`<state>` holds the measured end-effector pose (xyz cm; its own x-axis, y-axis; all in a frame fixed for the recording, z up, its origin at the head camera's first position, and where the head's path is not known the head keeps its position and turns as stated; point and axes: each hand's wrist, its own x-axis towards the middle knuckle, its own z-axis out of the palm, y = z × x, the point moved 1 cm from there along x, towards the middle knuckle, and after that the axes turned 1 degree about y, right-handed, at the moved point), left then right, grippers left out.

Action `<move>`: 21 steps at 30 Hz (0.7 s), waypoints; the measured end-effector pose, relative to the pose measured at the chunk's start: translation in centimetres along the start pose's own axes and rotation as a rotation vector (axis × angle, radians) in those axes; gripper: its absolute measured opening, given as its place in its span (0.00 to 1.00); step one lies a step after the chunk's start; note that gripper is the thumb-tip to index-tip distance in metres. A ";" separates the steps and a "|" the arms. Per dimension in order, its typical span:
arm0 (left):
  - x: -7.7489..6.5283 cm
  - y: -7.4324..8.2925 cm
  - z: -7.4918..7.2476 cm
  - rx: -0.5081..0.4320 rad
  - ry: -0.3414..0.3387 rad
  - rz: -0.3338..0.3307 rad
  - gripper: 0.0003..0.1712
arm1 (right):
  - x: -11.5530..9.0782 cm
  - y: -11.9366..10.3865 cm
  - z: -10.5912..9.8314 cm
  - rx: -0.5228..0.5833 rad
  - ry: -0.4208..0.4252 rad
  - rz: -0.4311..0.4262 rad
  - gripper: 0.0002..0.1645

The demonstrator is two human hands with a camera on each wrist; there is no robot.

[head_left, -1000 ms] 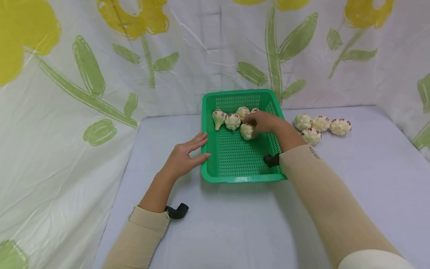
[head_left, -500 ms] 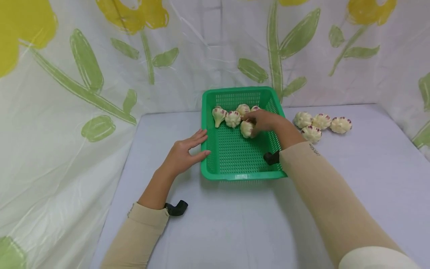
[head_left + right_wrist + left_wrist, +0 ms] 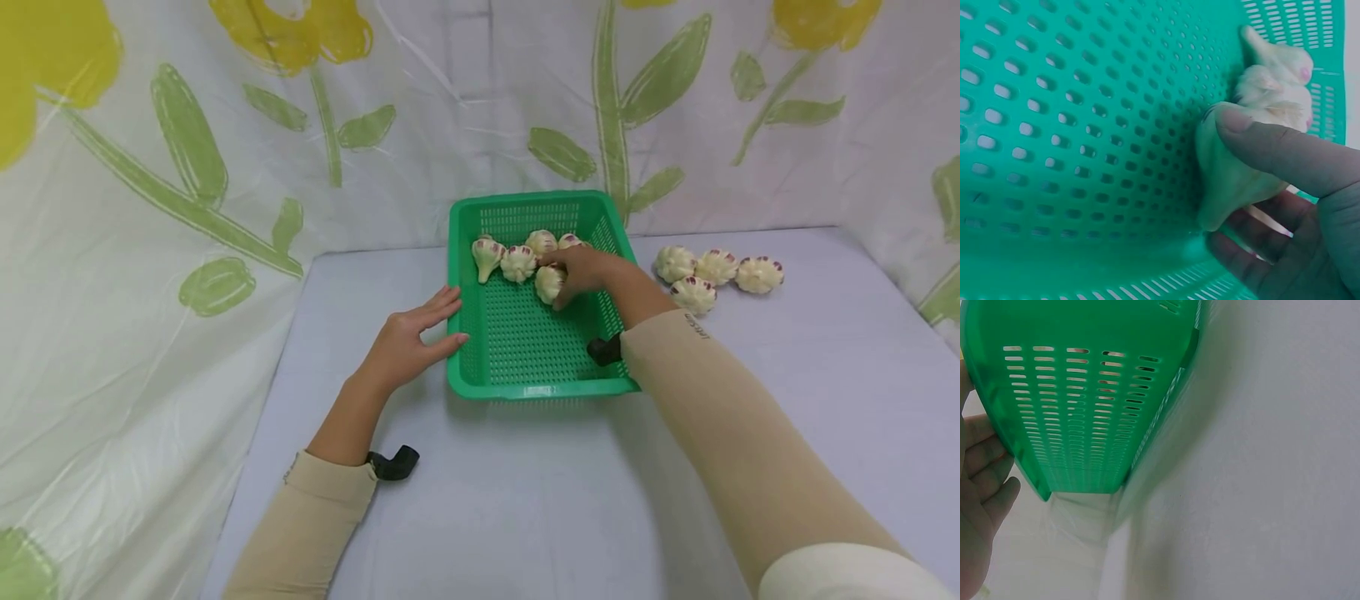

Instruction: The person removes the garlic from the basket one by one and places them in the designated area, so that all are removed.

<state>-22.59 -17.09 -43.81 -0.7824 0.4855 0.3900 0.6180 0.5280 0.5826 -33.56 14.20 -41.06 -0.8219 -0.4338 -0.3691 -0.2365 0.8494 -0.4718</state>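
A green plastic basket [image 3: 540, 390] with perforated walls stands on the table. My left hand [image 3: 405, 346] is at its left rim, fingers extended and thumb apart; the left wrist view shows these fingers along the edge of the slotted wall [image 3: 997, 425]. Inside the basket, my right hand [image 3: 588, 271] holds a garlic bulb [image 3: 550, 285] low over the floor. From the right wrist, the thumb lies across this bulb [image 3: 1235, 172], fingers bent beneath it. Several other bulbs, among them one with its stem toward me [image 3: 487, 257], lie along the basket's far side, partly hidden by the hand.
To the right of the basket, several purple-streaked garlic bulbs [image 3: 693, 294] lie grouped on the pale tablecloth [image 3: 480, 500]. A white sheet with painted yellow flowers [image 3: 420, 75] hangs behind the table and along its left side. A black wrist mount [image 3: 396, 463] juts from the left sleeve.
The head view has shifted slightly. My right fingers have loosened a little around the bulb, showing more of the thumb; the bulb stays in its spot. The left hand keeps its place at the rim.
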 end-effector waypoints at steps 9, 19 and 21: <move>0.0 0.0 0.0 -0.004 0.000 -0.010 0.33 | 0.0 0.0 0.3 0.044 -0.032 0.018 0.53; -0.1 0.0 0.0 0.000 0.001 -0.008 0.33 | 0.1 0.0 0.5 0.027 -0.019 0.005 0.52; -0.1 0.0 0.0 -0.002 0.003 -0.004 0.33 | 0.1 -0.1 0.5 0.031 -0.024 0.013 0.53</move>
<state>-22.50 -17.08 -43.85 -0.7854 0.4812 0.3894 0.6144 0.5287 0.5857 -33.35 13.95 -41.45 -0.8123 -0.4299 -0.3942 -0.2088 0.8454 -0.4915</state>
